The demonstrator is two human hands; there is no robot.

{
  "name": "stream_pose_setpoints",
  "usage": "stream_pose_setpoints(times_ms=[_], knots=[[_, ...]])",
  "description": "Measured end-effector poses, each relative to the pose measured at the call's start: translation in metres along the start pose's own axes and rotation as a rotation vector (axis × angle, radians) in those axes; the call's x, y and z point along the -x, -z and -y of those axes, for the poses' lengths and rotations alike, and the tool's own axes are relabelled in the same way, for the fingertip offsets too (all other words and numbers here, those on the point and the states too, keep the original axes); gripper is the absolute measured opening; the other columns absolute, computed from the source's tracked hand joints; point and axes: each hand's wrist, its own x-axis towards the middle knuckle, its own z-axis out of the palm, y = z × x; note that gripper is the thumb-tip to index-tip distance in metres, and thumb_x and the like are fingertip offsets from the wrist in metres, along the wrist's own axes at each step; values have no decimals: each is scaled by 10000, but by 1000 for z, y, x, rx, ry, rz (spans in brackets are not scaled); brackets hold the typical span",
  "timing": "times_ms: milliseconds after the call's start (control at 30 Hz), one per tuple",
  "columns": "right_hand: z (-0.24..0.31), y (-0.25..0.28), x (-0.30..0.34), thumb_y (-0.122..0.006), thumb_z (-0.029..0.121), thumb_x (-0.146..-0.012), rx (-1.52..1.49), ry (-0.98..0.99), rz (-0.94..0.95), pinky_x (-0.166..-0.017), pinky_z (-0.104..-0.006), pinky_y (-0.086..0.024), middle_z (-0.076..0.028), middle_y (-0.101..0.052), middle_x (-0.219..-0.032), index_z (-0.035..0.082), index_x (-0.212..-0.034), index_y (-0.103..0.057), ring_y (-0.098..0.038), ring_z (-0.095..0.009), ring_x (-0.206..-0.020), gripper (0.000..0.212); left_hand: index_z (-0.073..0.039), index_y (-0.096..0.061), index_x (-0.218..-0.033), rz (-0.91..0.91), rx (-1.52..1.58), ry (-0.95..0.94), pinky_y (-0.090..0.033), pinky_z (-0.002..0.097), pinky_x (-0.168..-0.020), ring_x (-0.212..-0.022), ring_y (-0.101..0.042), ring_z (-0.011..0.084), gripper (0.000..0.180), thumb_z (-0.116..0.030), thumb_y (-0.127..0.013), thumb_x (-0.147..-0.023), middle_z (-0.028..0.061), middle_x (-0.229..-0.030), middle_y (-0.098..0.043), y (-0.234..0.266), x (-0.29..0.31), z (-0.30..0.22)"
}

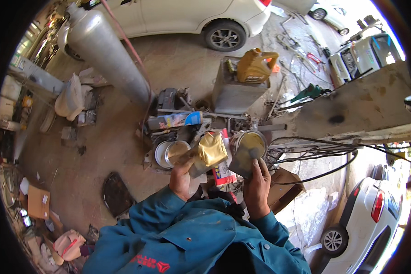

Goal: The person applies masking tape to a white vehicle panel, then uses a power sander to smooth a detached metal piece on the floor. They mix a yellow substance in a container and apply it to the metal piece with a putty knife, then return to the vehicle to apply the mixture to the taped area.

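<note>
Blue sleeves (pixel 192 237) — concrete floor (pixel 105 146), cluttered, white car (pixel 187 18) beyond.

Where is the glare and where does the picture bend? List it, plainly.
Head view: sun glare shines off the gold pouch in the left hand and off the grey gas cylinder; the far right rim is blown out around the white car; straight edges like the concrete ledge curve toward the black fisheye rim.

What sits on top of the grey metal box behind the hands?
On the grey metal box stands a yellow-orange jug with a handle, with a small dark item beside it. The jug covers part of the box top, so that part is unseen.
</note>
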Motion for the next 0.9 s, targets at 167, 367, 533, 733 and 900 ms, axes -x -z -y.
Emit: stream_pose_setpoints(times_ms=[167,367,533,733,900], knots=[[-61,-33,-5,-611,202,-1184,132,-238,333,-971,-312,-609,-76,-767,-1311,-29,-1444,-682,-743,-159,-1138,354,-9,-587,-1567,-56,72,64,-462,510,-1271,-1443,-640,334,473,-177,-601,-1125,172,-1576,-656,41,32,2],[-111,-66,-33,-542,258,-1218,287,-598,698,-1064,-321,-574,-64,-743,-1408,-11,-1584,-626,-707,-145,-1211,462,-16,-611,-1567,-216,-8,-163,-519,490,-1193,-1395,-672,322,510,-226,-630,-1103,153,-1564,-675,84,73,-27],[-221,-58,-100,-778,271,-1001,1466,570,489,-940,-575,-601,-249,-740,-1106,52,-1375,-659,-749,-461,-1110,450,-18,-615,-1569,-350,12,-336,-467,495,-1231,-1437,-644,312,517,-230,-638,-1097,131,-1580,-673,113,110,-52],[-246,-72,-129,-795,264,-975,1447,75,445,-929,-601,-596,-289,-785,-1083,64,-1348,-626,-759,-510,-1052,456,6,-638,-1533,-470,31,-409,-445,499,-1276,-1424,-653,308,498,-221,-658,-1090,134,-1551,-693,126,129,-59],[-161,-62,-97,-876,198,-951,1005,406,436,-868,-398,-619,-190,-817,-1068,11,-1229,-757,-813,-313,-961,355,-8,-654,-1516,-520,47,-375,-514,481,-1160,-1375,-680,301,479,-214,-656,-1083,129,-1527,-708,136,115,-58]])
